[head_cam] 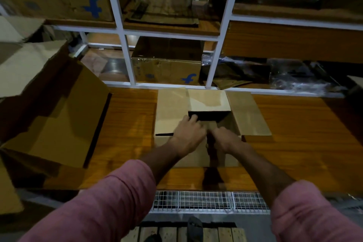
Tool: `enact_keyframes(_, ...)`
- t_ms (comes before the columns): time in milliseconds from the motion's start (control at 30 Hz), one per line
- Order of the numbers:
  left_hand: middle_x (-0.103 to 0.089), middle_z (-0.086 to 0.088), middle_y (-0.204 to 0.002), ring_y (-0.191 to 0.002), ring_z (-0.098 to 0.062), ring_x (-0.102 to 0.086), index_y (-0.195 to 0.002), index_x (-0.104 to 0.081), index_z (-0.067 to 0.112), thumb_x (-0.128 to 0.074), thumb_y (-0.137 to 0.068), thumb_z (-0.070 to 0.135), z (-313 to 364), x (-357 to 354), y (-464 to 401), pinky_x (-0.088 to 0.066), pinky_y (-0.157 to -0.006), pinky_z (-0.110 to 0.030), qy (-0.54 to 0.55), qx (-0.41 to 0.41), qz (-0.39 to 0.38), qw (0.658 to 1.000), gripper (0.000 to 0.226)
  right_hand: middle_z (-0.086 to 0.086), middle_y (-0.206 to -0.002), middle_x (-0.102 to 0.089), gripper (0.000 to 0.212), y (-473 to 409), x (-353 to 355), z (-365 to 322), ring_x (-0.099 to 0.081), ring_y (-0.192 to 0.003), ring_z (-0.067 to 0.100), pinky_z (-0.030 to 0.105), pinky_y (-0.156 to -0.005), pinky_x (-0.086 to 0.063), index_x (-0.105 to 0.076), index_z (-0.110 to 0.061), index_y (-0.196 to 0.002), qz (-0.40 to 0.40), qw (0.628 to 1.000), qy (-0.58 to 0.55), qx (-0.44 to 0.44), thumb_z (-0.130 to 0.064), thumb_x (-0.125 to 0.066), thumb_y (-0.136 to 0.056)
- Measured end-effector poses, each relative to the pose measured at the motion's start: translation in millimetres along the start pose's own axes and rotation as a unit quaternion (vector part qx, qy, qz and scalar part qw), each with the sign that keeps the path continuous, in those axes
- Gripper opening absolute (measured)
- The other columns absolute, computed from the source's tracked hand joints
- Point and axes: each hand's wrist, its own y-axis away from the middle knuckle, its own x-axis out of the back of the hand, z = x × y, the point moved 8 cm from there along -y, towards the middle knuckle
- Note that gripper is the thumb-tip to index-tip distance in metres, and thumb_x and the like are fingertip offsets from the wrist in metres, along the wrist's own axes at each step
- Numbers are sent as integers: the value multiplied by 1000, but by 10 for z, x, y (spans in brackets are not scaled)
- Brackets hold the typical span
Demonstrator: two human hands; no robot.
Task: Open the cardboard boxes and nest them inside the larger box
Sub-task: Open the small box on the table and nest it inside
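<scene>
My left hand (189, 133) is lying over the top of the small cardboard box (198, 153) in front of me, its fingers reaching forward and curling at the edge of the dark opening, pressing on the near flap. My right hand (225, 140) is sitting just beside it, touching the same flap, fingers bent downward into the box's mouth; whether they are truly pinching the cardboard I cannot tell, since the frame is dim and a little blurred there. The box's left flap (170, 110), back flap (208, 100) and right flap (249, 114) are lying spread outward. The box is standing on the wooden tabletop (304, 143), near its middle. The larger cardboard box (59, 124) is sitting open at the table's left end, well apart from the small one, its flaps raised. Beyond the table, white shelving (125, 49) is holding more cardboard boxes, one with a blue logo (188, 78). My pink sleeves (110, 202) are filling the foreground.
</scene>
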Motion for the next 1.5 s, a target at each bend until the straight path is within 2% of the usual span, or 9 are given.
enact_keyframes(167,-42,-19,-153,-131,-33,-52,-161,-9,9,-64,-95,20,169,-111,-37,-47,-108,-47,216,-41,-27,975,87,12,-121,-63,49,37,-81,-5,-64,-104,30,42,-85,-55,-44,-10,-139,58,998,16,-25,-25,-63,-96)
enact_keyframes(400,-51,-13,-143,-140,-33,-39,-140,-51,16,-48,-100,44,-85,-149,58,-21,-111,-72,6,78,-67,995,49,0,-97,-64,3,11,-99,-6,-63,-86,22,37,-67,-51,-57,-30,-99,79,997,-23,1,-29,-59,-97)
enact_keyframes(533,-67,-13,-123,-128,-34,-54,-128,-63,14,-64,-92,34,-220,-26,87,-5,-120,-67,-166,49,-62,983,40,-3,-97,-63,14,-19,-108,10,-63,-86,19,33,-62,-47,-53,-36,-95,88,995,-33,18,-23,-59,-97)
enact_keyframes(733,-57,-4,-74,-74,-20,-55,-94,-65,14,-60,-97,34,-427,257,-22,-32,-110,-48,-182,108,-96,973,20,-2,-105,-62,18,-60,-103,32,-62,-96,21,42,-78,-56,-61,-32,-110,63,995,-69,19,-26,-66,-94)
enact_keyframes(967,-49,-18,-139,-124,-36,-52,-142,-39,10,-64,-94,30,-1193,-441,414,-45,-102,-55,69,336,-71,936,58,-4,-105,-64,13,-26,-117,58,-61,-96,21,42,-82,-54,-62,-33,-106,66,994,-81,30,-28,-63,-94)
enact_keyframes(1100,-59,-13,-120,-105,-30,-63,-131,-43,9,-59,-98,14,-1339,-729,680,-55,-80,-37,274,417,-33,866,37,-11,-96,-59,10,-15,-86,78,-54,-89,12,29,-68,-40,-64,-36,-106,83,993,-75,44,-30,-59,-99)
enact_keyframes(1233,-57,-8,-106,-102,-28,-63,-130,-48,8,-54,-101,14,-1282,-724,675,-46,-72,-32,292,420,-8,859,30,-12,-90,-61,19,54,-96,111,-58,-84,11,28,-66,-36,-67,-32,-110,105,990,-54,79,-40,-51,-104)
enact_keyframes(1367,-56,-16,-127,-117,-35,-58,-149,-29,14,-59,-98,21,-1216,-706,615,-52,-94,-46,273,433,-26,859,60,-6,-77,-64,62,8,-127,147,-61,-75,15,31,-70,-43,-58,-29,-82,126,988,-84,42,-68,-14,-100)
enact_keyframes(1500,-31,-16,-152,-134,-37,-35,-153,-20,12,-72,-85,27,-1265,-728,411,-39,-105,-53,196,408,-21,891,87,-2,-97,-66,56,-396,-151,124,-64,-98,24,44,-90,-47,-62,-27,-97,33,994,-106,22,-66,-21,-102)
